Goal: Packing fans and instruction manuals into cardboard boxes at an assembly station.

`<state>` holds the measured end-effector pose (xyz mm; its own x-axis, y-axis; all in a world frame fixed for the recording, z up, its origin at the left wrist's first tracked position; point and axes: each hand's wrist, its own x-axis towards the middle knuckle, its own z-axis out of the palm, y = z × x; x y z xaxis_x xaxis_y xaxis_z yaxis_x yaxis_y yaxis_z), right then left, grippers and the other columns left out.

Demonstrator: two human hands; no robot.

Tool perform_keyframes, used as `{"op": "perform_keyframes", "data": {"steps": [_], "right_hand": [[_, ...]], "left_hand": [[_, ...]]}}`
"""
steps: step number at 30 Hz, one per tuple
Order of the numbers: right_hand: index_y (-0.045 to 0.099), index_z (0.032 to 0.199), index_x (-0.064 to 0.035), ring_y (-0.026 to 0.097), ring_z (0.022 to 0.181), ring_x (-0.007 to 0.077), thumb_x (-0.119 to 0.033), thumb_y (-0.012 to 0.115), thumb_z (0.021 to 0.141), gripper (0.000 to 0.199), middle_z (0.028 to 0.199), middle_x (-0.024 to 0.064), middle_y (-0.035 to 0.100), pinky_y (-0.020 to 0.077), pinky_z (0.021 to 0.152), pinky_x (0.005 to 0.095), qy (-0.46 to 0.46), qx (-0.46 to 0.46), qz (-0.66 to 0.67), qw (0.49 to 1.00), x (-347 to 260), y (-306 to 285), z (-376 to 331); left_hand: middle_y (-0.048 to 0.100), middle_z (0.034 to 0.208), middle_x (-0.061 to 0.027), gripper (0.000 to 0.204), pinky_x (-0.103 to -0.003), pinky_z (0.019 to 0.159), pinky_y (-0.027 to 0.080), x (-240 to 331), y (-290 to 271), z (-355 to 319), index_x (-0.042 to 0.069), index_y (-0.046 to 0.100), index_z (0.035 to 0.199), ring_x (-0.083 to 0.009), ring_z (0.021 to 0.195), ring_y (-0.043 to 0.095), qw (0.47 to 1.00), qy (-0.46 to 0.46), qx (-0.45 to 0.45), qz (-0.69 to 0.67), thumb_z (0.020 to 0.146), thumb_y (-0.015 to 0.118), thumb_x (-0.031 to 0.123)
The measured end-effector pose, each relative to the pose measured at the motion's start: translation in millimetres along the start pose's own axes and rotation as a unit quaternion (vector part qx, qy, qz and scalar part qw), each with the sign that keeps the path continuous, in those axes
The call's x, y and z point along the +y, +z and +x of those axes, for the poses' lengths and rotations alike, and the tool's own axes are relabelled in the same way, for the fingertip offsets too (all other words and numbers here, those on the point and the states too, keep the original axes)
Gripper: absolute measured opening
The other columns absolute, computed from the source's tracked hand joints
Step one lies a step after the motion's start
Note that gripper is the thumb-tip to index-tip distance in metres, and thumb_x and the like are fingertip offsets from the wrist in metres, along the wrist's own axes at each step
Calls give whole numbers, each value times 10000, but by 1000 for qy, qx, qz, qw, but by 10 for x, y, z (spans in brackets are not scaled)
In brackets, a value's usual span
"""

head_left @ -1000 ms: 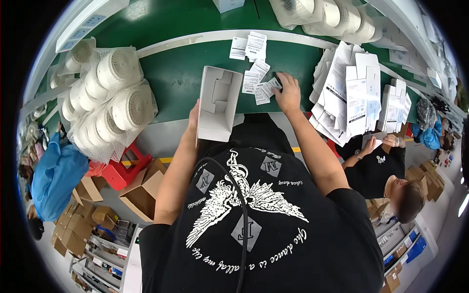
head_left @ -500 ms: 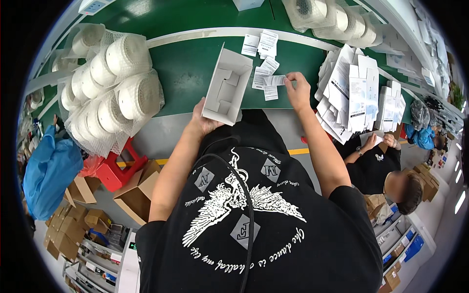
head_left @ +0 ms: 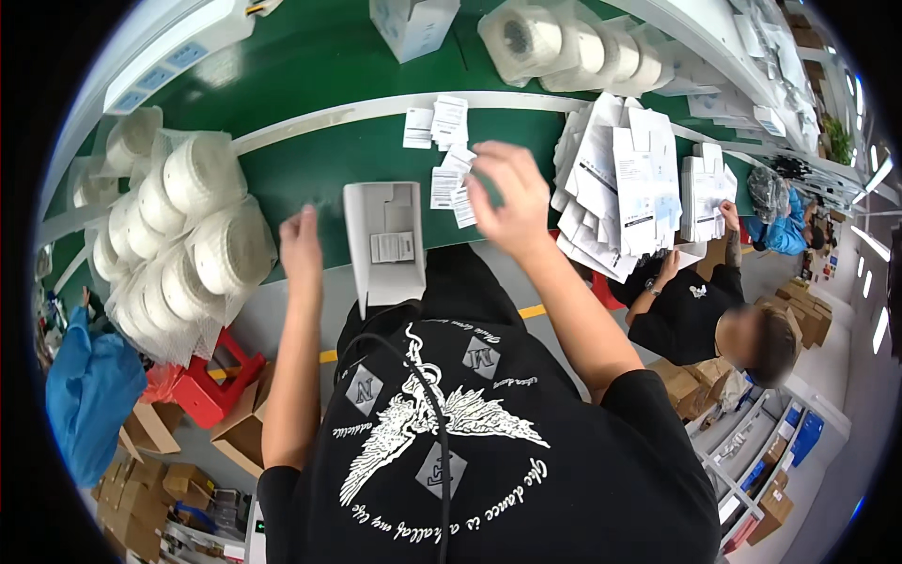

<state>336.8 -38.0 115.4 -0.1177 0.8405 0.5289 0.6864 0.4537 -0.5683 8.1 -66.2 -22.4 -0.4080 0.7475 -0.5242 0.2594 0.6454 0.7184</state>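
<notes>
An open white carton (head_left: pixel 359 258) lies across the bench's near edge, its lower end close to my shirt. Inside it rests a small printed leaflet (head_left: pixel 392 247). To the left of the carton, apart from it, my left hand (head_left: pixel 302 246) is raised with its fingers loosely bent and nothing visible in them. On the right, my right hand (head_left: pixel 512 197) hovers with thumb and fingers spread, holding nothing. Close beside its fingertips lie several loose leaflets (head_left: pixel 445 188), partly covered by the hand. More leaflets (head_left: pixel 449 119) sit in a small pile behind them.
Bubble-wrapped white rolls (head_left: pixel 178 226) stand at the left, and more wrapped rolls (head_left: pixel 564 42) at the back. Flattened cartons (head_left: pixel 611 179) are heaped at the right. Behind stands a white box (head_left: pixel 413 26). A co-worker (head_left: pixel 700 301) is at the right, near a red stool (head_left: pixel 214 381) on the opposite side.
The leaflet has gone from my right hand into the carton. My left hand has let go of the carton and moved left. The view has shifted, and the carton is turned more upright in it.
</notes>
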Motion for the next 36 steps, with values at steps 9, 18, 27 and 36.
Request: {"op": "perform_keyframes", "data": {"steps": [9,18,27,36], "right_hand": [[681,1338,-116,506,1378,420,-293,782,872,508,1413,200,621,407,1156,502,227,142,-380,886,3869,-1393,742],[591,1500,-86,437,1507,379,-372,552,1046,538,1565,175,561,357,1219,482,49,-205,-585,783,6733,-2296,1075],[581,1461,-42,622,1316,413,-262,708,931,588,1515,206,589,499,1090,447,476,55,-217,851,6663,-2370,452],[422,1536,-22,611,1303,383,-157,724,970,656,1515,254,495,580,1078,534,347,314,249,848,2918,-2687,-364]], "left_hand": [[736,1212,-173,491,-465,930,529,2598,41,-650,46,673,1311,-320,1112,677,789,368,-281,404,880,759,264],[728,981,-199,226,-536,896,524,2381,243,-220,54,745,1099,-435,986,670,725,323,-247,556,884,693,100],[644,881,-302,151,-536,740,487,2328,-241,-220,-51,633,928,-512,853,622,849,210,-158,458,902,688,88],[687,836,-262,309,-554,831,524,2169,-234,-33,-37,678,908,-467,892,655,829,278,-224,429,942,645,268]]}}
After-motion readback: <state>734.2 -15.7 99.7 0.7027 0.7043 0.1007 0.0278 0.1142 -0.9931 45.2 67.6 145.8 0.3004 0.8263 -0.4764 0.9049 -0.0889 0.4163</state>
